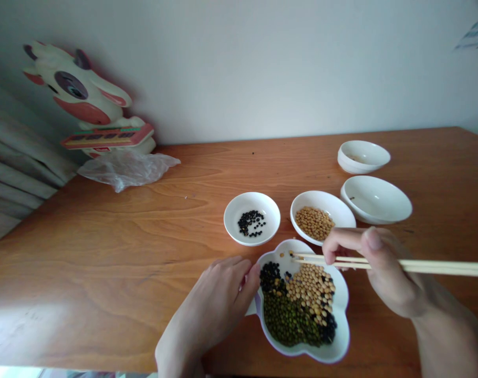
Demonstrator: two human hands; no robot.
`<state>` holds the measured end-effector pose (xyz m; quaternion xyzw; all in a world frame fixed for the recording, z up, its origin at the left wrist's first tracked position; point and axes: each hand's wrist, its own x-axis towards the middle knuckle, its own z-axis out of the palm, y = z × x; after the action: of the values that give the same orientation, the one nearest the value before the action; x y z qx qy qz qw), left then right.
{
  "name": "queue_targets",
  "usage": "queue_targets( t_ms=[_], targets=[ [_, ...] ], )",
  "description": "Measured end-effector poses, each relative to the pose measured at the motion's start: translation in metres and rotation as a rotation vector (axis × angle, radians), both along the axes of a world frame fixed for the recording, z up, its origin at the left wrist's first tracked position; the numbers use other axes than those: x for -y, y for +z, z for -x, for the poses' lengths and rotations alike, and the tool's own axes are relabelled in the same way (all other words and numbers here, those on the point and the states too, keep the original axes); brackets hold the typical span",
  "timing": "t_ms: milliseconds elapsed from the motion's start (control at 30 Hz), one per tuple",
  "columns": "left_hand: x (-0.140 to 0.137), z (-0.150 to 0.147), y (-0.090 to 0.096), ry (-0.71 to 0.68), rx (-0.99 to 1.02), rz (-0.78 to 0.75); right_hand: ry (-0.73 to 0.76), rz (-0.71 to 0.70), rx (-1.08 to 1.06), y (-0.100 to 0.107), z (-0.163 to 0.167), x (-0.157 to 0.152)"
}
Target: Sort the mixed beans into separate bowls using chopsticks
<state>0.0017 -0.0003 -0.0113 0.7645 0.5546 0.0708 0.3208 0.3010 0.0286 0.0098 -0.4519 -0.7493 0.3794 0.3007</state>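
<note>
A white scalloped dish (343,336) with a pale purple rim holds green mung beans (288,320), yellow soybeans (312,289) and black beans (329,331), partly mixed. My left hand (223,294) grips its left edge by the short handle, fingers curled and partly hidden. In my right hand (384,268) is a pair of wooden chopsticks (439,266). Their tips are inside the dish's upper lobe beside a small dark bean (291,253); whether they pinch it I cannot tell. Behind the dish stand a white bowl (231,220) of black beans and a white bowl (343,207) of soybeans.
Two more white bowls stand at the right: the nearer one (381,202) has a small dark speck, the farther one (347,161) a little pale content. A crumpled plastic bag (128,168) lies before a cow-shaped toy keyboard (105,115) at the back left. A wall closes off the wooden table (124,252).
</note>
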Motion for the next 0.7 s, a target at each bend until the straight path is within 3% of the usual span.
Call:
queue_targets(
  t_ms=[500, 700],
  targets=[
    [0.001, 0.001, -0.002, -0.011, 0.001, -0.015, 0.029, -0.006, -0.029, -0.003, 0.006, -0.004],
    [-0.001, 0.001, -0.002, -0.004, 0.0, -0.017, -0.029, 0.005, 0.012, 0.004, -0.01, 0.002]
  ],
)
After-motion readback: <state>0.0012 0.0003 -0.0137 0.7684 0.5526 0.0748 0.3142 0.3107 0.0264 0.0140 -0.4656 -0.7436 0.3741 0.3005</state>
